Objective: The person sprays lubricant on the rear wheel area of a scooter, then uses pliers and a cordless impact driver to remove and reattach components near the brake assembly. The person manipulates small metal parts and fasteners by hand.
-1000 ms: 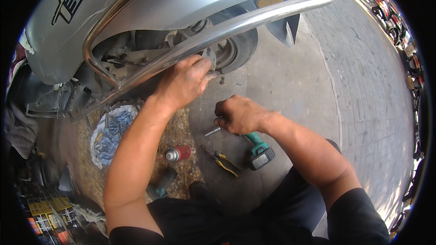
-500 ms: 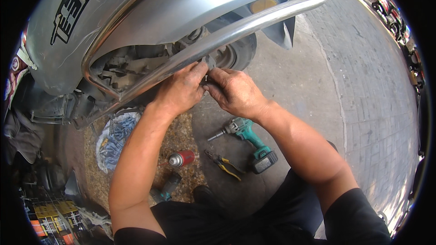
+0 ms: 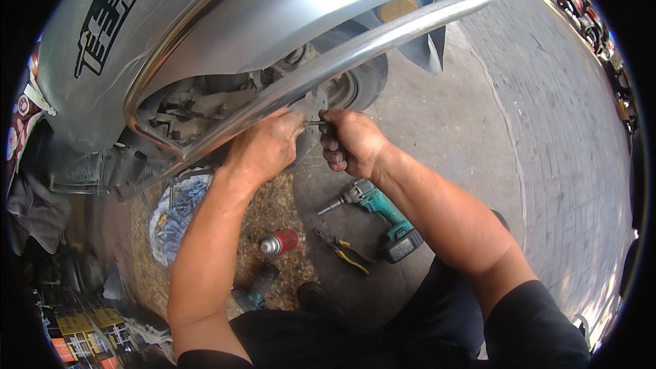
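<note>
A silver vehicle body (image 3: 287, 27) with a bent metal tube bar (image 3: 369, 42) fills the upper left, and its wheel (image 3: 348, 85) shows behind the bar. My left hand (image 3: 272, 142) is closed just below the bar, its fingertips at one end of a thin metal rod (image 3: 313, 123). My right hand (image 3: 354, 138) pinches the rod's other end between thumb and forefinger, the other fingers curled. What the rod is, and where its left end goes, cannot be made out behind my left fingers.
Below my hands lie a teal cordless impact wrench (image 3: 383, 212), yellow-handled pliers (image 3: 345, 253), a red spray can (image 3: 281, 242) and a second teal power tool (image 3: 256, 288). A white-rimmed container of blue rags (image 3: 179, 212) sits by my left forearm. Parked motorbikes (image 3: 581, 10) line the far right.
My right hand has drawn to the right, away from my left, so the thin metal rod now shows between them. Both hands have shifted slightly, and the tools keep their places.
</note>
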`<state>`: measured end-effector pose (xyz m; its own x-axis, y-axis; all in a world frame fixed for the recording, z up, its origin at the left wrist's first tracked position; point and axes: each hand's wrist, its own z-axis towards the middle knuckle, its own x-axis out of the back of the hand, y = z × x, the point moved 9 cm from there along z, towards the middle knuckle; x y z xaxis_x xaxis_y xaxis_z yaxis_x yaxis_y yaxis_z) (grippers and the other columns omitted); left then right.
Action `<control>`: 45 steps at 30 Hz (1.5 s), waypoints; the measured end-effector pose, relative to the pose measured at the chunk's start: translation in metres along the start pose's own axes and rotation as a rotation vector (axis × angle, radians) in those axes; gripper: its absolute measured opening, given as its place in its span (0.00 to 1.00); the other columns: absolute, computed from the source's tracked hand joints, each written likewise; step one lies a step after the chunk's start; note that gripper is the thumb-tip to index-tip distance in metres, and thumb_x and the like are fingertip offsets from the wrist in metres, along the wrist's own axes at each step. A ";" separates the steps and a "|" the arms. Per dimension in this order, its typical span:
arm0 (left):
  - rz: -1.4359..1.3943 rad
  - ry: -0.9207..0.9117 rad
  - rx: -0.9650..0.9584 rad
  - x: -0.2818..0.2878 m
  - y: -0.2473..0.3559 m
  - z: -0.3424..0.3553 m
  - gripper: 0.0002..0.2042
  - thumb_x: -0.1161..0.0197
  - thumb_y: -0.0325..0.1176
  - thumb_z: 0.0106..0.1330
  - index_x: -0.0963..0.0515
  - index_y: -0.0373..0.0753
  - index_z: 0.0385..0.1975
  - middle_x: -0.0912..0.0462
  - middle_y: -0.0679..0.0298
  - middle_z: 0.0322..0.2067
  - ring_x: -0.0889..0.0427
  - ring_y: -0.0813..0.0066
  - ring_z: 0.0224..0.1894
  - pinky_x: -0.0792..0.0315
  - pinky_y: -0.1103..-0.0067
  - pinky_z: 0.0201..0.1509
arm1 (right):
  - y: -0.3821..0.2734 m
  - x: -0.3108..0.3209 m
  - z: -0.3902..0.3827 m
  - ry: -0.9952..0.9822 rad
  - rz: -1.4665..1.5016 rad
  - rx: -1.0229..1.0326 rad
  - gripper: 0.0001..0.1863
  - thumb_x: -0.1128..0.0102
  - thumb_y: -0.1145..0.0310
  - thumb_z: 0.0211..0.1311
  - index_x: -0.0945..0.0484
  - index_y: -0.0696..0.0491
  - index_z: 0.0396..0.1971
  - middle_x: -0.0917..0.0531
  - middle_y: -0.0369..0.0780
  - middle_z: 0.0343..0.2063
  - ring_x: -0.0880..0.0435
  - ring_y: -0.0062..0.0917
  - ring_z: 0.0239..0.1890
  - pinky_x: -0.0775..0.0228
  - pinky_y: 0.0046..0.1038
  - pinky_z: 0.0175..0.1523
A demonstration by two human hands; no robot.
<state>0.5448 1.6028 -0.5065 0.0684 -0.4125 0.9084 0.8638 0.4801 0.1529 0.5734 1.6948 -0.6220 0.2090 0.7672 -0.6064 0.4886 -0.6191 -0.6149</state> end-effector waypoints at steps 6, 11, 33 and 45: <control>-0.022 -0.031 0.059 -0.002 -0.004 0.001 0.02 0.37 0.24 0.58 0.20 0.33 0.29 0.18 0.49 0.31 0.18 0.46 0.36 0.24 0.59 0.40 | -0.034 0.019 -0.007 0.144 -0.522 0.353 0.09 0.48 0.69 0.66 0.23 0.59 0.36 0.24 0.39 0.20 0.21 0.30 0.21 0.29 0.32 0.26; 0.036 -0.177 0.099 -0.008 -0.005 0.003 0.03 0.39 0.23 0.58 0.20 0.33 0.29 0.17 0.49 0.32 0.17 0.47 0.37 0.24 0.59 0.40 | -0.062 -0.040 -0.038 0.301 -1.590 1.053 0.12 0.43 0.70 0.58 0.20 0.59 0.40 0.15 0.52 0.36 0.15 0.49 0.38 0.23 0.44 0.47; -0.349 -0.236 0.284 -0.012 -0.022 -0.005 0.11 0.36 0.27 0.65 0.17 0.29 0.45 0.14 0.48 0.37 0.16 0.57 0.38 0.24 0.69 0.45 | -0.040 0.000 -0.006 -0.285 -0.885 0.188 0.13 0.43 0.61 0.72 0.20 0.56 0.35 0.16 0.36 0.28 0.17 0.21 0.26 0.26 0.23 0.29; -0.305 -0.318 0.423 -0.016 -0.035 -0.009 0.10 0.37 0.31 0.68 0.18 0.31 0.43 0.20 0.57 0.26 0.24 0.69 0.30 0.28 0.70 0.38 | -0.050 -0.006 -0.009 -0.235 -0.813 0.315 0.07 0.40 0.67 0.70 0.20 0.55 0.35 0.17 0.34 0.28 0.18 0.19 0.26 0.26 0.22 0.30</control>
<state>0.5186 1.5854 -0.5298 -0.3589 -0.3598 0.8613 0.5437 0.6695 0.5062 0.5552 1.7222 -0.5833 -0.2952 0.9554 0.0094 0.1477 0.0554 -0.9875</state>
